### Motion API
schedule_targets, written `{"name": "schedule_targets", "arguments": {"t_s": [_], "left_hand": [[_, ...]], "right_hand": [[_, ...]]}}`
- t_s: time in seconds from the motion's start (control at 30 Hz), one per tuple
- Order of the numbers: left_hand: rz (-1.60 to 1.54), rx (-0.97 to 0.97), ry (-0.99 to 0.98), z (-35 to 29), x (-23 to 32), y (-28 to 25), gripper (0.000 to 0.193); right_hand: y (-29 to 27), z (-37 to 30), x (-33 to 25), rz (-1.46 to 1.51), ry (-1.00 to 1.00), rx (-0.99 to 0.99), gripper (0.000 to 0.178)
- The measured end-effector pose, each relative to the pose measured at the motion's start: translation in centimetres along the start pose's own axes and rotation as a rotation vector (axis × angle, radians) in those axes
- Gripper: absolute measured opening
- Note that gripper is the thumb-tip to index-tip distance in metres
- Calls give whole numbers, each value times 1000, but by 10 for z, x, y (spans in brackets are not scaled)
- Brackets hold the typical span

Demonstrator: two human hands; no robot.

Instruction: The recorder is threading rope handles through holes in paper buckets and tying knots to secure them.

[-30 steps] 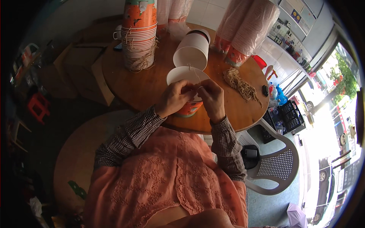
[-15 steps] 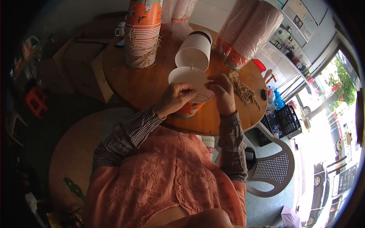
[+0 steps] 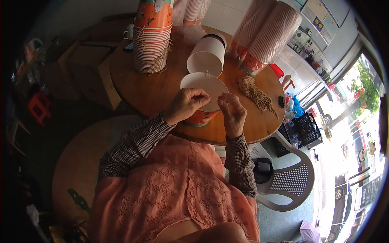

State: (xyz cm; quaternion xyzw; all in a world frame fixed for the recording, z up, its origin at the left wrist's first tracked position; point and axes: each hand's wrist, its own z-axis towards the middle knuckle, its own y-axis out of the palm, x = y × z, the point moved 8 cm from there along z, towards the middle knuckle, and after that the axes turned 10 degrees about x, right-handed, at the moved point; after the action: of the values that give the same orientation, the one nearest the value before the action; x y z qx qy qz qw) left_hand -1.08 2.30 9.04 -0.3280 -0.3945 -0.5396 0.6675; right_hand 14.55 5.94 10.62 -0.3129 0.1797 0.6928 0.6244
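Note:
An orange paper bucket with a white inside stands upright near the front edge of the round wooden table. Above its near rim, my left hand pinches a thin piece of twine. My right hand, thumb and fingertips together, has hold of the same twine a short gap away. A bit of twine also shows at the bucket's far rim. To the right lies a loose bundle of straw-coloured twine. How the twine passes round the bucket is partly hidden by my hands.
A white bucket lies on its side behind. Stacked orange buckets with twine on them stand at the left; plastic-wrapped stacks stand at the back right. A grey plastic chair is beside the table, with black crates beyond.
My right hand has come down slightly from the right rim and turned, its fingertips now close to my left ones. My left hand stays almost in place.

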Motion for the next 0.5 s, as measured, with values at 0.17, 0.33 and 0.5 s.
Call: {"name": "schedule_targets", "arguments": {"t_s": [0.17,0.33,0.5], "left_hand": [[-146,28,-54,3,3,-8,13],[-340,0,-167,1,4,-3,12],[-292,-48,-144,-6,8,10,16]], "right_hand": [[-17,10,-27,-280,-143,159,9],[15,2,-89,-723,-580,-103,13],[21,11,-88,-564,-523,-76,16]]}}
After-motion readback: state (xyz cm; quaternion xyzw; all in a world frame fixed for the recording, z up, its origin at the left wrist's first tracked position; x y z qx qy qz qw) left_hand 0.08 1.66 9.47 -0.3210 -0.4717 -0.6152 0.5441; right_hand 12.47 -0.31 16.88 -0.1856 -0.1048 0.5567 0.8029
